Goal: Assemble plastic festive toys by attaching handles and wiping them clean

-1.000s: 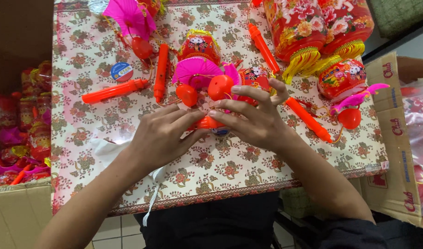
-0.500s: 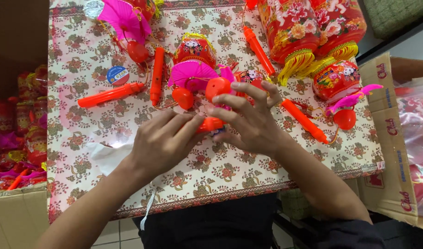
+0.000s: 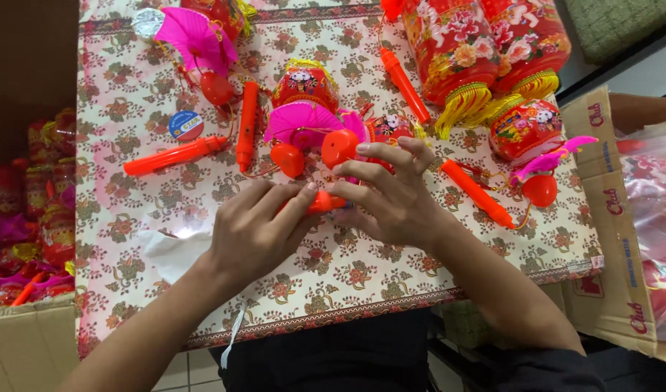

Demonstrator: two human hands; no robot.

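Both hands meet over the middle of a table with a flowered cloth (image 3: 391,272). My left hand (image 3: 257,232) and my right hand (image 3: 395,196) together pinch a short orange stick handle (image 3: 326,203) between their fingertips. Just beyond the fingers lies a small red lantern (image 3: 304,83) with a pink paper fan (image 3: 304,123) and round orange caps (image 3: 339,147). How the handle joins the lantern is hidden by my fingers.
Loose orange stick handles (image 3: 175,154) lie left, one (image 3: 477,192) right. Big red lanterns with yellow tassels (image 3: 449,51) stand at the back right, a small red lantern (image 3: 525,129) below them. Cardboard boxes flank the table, left (image 3: 21,341) and right (image 3: 623,290). White paper (image 3: 170,254) lies near my left wrist.
Both hands stayed together on the orange handle, fingers shifting slightly. The view moved a little, so the table sits lower and to the left in the frame.
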